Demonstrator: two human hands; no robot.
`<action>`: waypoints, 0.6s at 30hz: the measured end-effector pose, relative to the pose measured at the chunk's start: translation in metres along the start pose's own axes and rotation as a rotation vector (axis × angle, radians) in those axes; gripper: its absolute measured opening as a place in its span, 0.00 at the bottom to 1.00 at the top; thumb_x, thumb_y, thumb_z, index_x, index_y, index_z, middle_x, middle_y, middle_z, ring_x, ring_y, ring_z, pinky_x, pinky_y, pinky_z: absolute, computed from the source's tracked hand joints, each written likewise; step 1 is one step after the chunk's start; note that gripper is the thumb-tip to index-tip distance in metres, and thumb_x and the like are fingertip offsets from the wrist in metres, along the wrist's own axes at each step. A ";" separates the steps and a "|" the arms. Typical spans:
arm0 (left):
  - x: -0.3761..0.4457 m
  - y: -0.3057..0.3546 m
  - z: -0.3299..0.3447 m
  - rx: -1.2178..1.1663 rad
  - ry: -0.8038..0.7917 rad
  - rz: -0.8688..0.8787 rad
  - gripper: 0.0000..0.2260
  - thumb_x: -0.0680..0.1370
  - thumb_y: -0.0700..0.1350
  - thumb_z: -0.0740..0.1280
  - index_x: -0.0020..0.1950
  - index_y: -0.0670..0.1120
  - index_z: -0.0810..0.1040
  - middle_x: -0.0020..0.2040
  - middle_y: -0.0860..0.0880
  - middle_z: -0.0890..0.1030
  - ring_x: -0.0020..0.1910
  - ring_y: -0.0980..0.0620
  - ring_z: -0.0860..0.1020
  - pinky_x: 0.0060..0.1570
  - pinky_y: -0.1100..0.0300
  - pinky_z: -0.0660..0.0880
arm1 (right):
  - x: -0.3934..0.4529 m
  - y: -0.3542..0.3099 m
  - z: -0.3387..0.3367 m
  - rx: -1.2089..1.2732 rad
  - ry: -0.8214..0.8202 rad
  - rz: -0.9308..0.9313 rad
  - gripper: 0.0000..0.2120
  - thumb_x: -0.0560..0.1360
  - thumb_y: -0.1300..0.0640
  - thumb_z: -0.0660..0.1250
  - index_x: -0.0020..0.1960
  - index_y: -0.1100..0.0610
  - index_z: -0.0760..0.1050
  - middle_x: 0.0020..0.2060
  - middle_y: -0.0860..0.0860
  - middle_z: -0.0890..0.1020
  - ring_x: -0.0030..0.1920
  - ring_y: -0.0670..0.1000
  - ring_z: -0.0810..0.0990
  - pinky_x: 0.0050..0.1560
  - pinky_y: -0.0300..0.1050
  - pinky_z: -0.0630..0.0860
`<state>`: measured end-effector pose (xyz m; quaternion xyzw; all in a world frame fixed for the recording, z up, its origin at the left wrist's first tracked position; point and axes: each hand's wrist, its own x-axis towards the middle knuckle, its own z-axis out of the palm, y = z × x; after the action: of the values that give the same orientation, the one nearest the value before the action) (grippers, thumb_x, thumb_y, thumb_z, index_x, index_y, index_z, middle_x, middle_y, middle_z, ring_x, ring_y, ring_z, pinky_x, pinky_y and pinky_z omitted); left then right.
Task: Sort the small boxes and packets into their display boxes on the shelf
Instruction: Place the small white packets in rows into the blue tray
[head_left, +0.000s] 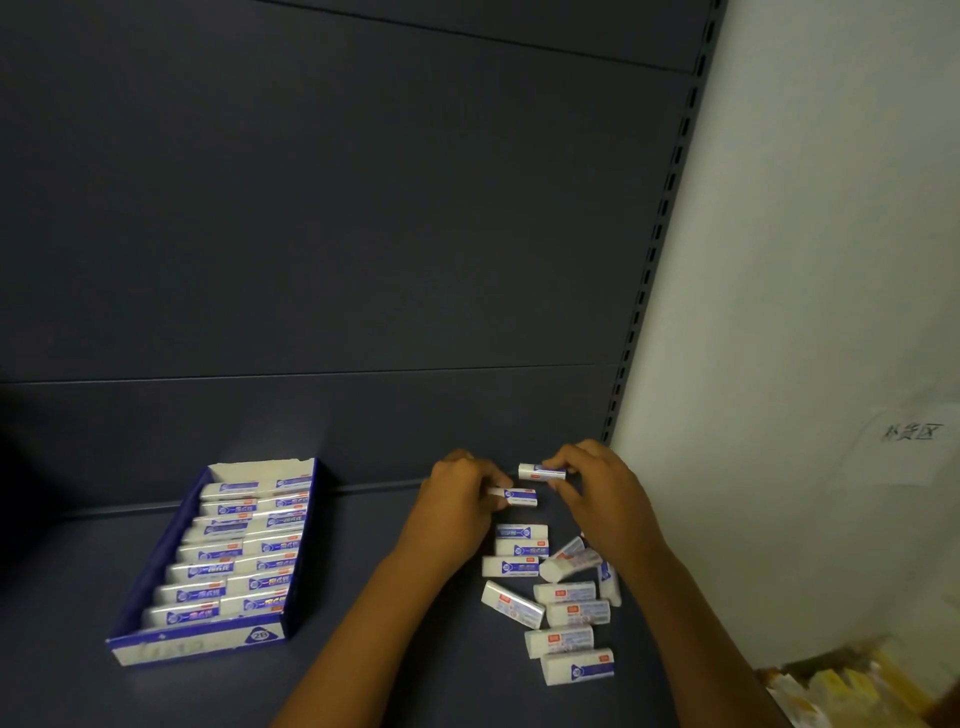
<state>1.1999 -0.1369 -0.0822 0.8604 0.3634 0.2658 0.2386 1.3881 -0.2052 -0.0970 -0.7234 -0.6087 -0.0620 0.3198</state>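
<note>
step: picking from loose eraser pile (550, 597) on shelf (363, 597) | left hand (457, 499) pinches eraser (519, 497), right hand (592, 483) pinches another eraser (540, 472) | next: carry both left, slot into blue display box (218, 566)

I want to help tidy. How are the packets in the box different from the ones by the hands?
The packets in the box lie in neat rows inside the blue display box; the loose packets lie scattered at odd angles on the shelf. Each hand, left hand and right hand, holds one. All look white and blue.
</note>
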 end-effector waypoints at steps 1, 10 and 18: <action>-0.001 -0.001 -0.003 -0.003 0.010 -0.001 0.08 0.76 0.44 0.70 0.54 0.51 0.82 0.55 0.51 0.77 0.50 0.56 0.76 0.51 0.68 0.70 | 0.001 -0.001 0.000 0.023 -0.009 -0.010 0.08 0.76 0.56 0.67 0.55 0.55 0.79 0.50 0.52 0.80 0.49 0.49 0.78 0.50 0.38 0.74; -0.026 -0.010 -0.053 -0.026 0.080 -0.033 0.09 0.77 0.42 0.69 0.55 0.52 0.80 0.54 0.52 0.79 0.51 0.56 0.78 0.52 0.66 0.72 | 0.000 -0.025 -0.001 0.298 -0.032 -0.080 0.11 0.70 0.62 0.74 0.52 0.57 0.80 0.44 0.46 0.80 0.45 0.37 0.78 0.45 0.25 0.72; -0.052 -0.043 -0.110 0.046 0.161 -0.094 0.10 0.76 0.44 0.70 0.57 0.52 0.81 0.55 0.51 0.80 0.52 0.53 0.78 0.56 0.60 0.75 | 0.006 -0.088 0.004 0.328 -0.044 -0.172 0.14 0.69 0.61 0.75 0.50 0.47 0.78 0.41 0.43 0.77 0.42 0.42 0.75 0.43 0.29 0.72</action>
<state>1.0775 -0.1253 -0.0410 0.8236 0.4274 0.3141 0.2010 1.3067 -0.1934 -0.0636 -0.6081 -0.6770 0.0268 0.4137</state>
